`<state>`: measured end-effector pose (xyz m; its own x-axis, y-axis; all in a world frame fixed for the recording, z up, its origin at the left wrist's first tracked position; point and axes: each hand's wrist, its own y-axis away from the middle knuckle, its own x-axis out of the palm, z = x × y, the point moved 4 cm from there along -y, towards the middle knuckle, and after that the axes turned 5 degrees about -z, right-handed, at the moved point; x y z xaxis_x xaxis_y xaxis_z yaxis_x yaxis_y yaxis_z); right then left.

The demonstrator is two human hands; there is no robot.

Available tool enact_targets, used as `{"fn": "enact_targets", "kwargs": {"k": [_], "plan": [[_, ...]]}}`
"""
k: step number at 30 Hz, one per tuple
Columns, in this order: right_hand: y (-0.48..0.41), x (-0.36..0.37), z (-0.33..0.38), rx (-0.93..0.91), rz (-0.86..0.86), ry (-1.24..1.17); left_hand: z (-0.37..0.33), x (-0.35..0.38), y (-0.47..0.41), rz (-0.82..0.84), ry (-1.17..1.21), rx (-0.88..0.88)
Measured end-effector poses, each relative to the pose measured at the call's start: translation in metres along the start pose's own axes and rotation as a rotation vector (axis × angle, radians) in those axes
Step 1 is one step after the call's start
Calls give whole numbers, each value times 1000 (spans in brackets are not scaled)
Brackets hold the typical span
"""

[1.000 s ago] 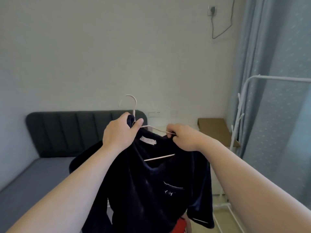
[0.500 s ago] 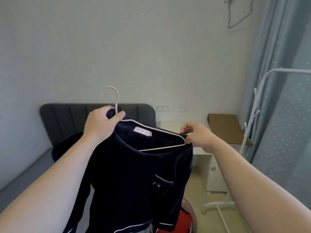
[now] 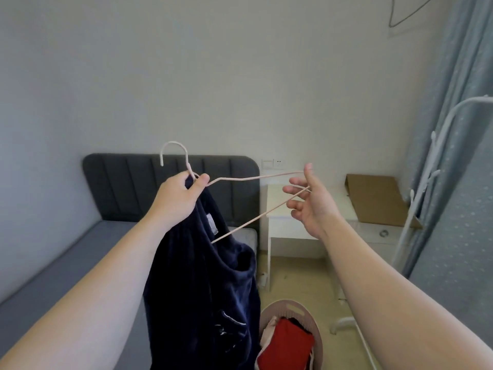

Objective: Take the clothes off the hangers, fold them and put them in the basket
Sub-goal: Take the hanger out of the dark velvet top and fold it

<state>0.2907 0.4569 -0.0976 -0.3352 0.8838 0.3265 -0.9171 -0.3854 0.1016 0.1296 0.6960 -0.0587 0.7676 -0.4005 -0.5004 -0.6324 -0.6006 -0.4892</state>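
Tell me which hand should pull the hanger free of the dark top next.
Right. The right hand is open at the hanger's bare end, which is clear of the dark top. The left hand grips the hanger's neck and the top's collar together.

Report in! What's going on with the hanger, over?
Left hand grips hanger neck and top together. Right hand open, fingers at hanger's far end. That end bare, top hanging bunched. Basket below, nothing between.

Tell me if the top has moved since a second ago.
Yes. Its right shoulder slid left off the hanger; the top now hangs bunched below the left hand, drawn back to the right edge of the headboard.
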Motion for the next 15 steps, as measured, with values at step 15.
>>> {"fn": "enact_targets", "kwargs": {"k": [15], "plan": [[-29, -15, -61, 265, -248, -485, 70, -3, 14, -142, -6, -155]]}}
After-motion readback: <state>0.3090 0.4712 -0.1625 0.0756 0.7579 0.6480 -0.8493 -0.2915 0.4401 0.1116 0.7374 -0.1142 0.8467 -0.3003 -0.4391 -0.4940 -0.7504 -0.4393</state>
